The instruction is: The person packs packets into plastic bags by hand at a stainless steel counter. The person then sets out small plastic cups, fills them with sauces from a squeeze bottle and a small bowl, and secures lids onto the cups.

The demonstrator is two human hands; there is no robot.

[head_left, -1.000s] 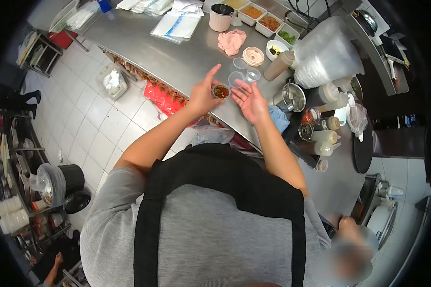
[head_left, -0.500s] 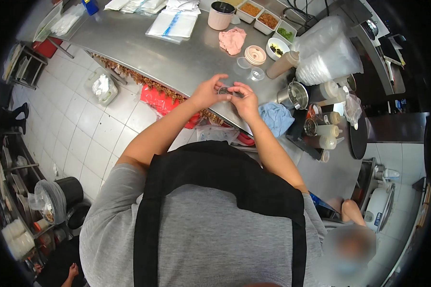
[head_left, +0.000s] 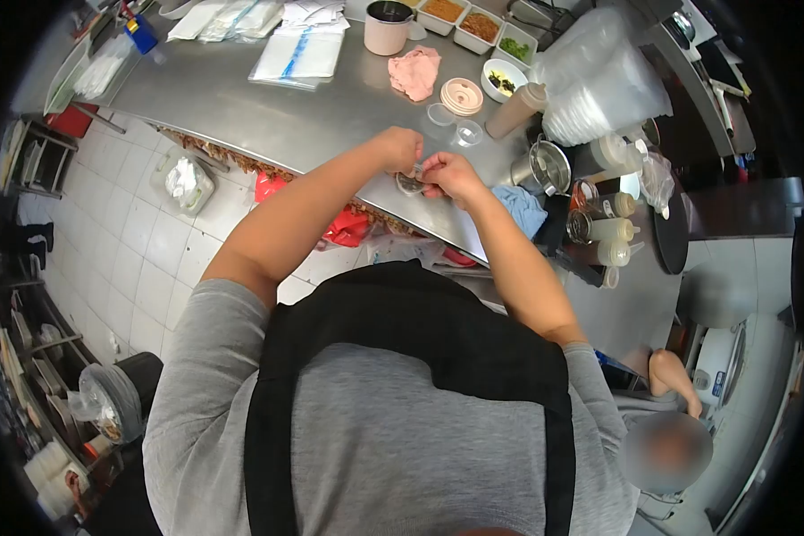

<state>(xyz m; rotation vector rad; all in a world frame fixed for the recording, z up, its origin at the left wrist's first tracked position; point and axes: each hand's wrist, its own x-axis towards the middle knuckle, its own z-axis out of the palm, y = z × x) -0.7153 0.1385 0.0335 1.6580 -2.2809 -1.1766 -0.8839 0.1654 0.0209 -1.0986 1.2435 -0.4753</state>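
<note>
A small clear cup [head_left: 409, 184] with a lid over dark contents stands at the front edge of the steel counter [head_left: 268, 125]. My right hand [head_left: 454, 176] has its thumb and fingers closed on the cup's rim from the right. Just above the cup, my left hand [head_left: 399, 150] is closed with its fingers curled down at the rim; whatever it holds is too small to make out. Behind my hands lie a clear round lid [head_left: 440, 114] and a small clear cup [head_left: 468, 134].
Further back are a pink lid [head_left: 462, 96], a pink cloth [head_left: 414, 71], a pink container [head_left: 387, 31] and a white bowl [head_left: 504, 80]. Sauce bottles [head_left: 613, 253], a metal pot [head_left: 548, 167] and a blue cloth [head_left: 521, 211] sit rightward. A person [head_left: 674, 375] is at lower right.
The clear round lid near my right hand has left its place and now appears on the cup. My hands have come together from apart, and my left hand's fingers have curled closed.
</note>
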